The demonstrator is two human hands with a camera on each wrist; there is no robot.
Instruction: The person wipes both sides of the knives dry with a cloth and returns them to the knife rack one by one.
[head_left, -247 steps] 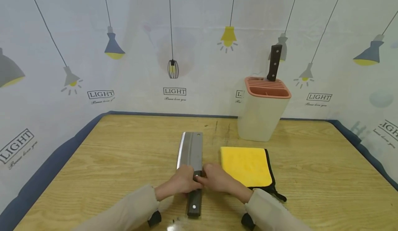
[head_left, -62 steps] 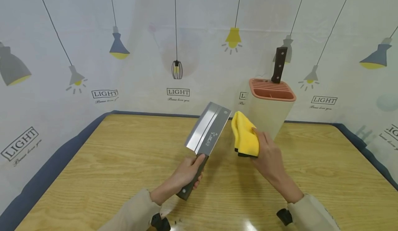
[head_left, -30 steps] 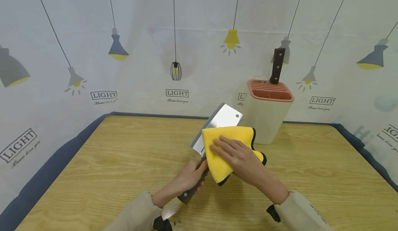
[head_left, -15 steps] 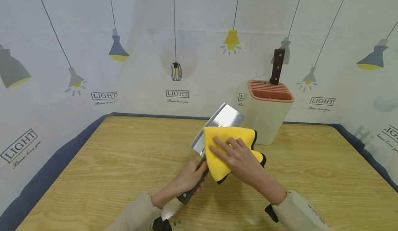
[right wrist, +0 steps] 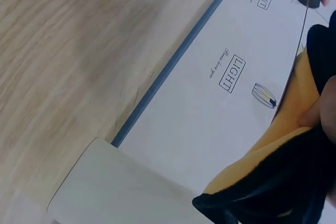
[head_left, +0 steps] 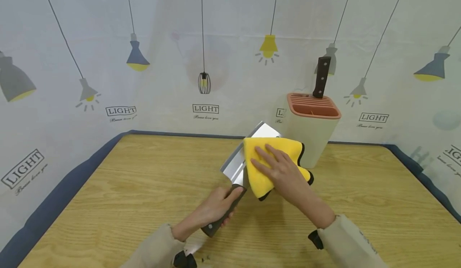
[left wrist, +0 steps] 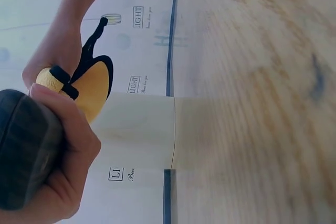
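A cleaver (head_left: 234, 166) is held tilted above the table, its blade pointing away and to the right. My left hand (head_left: 217, 204) grips its dark handle (head_left: 212, 228), the thumb lying along the top; the left wrist view shows the handle's end (left wrist: 26, 150) and curled fingers. Over the upper face of the blade lies a folded yellow cloth (head_left: 257, 182) with black edging. My right hand (head_left: 282, 172) holds it there, fingers spread on top. The right wrist view shows a digit (right wrist: 312, 116) against the cloth's underside. Cloth covers much of the blade's right side.
A pale knife block (head_left: 306, 140) with a salmon-pink slotted top stands behind the cloth at the back right. A dark-handled knife (head_left: 321, 77) sticks up from it. The wooden table (head_left: 144, 172) ends at a printed backdrop (head_left: 162, 59).
First the cleaver and cloth lay on the table; both were then lifted and the cloth brought onto the blade. Over the last half second the cloth has slid up the blade, away from the handle.
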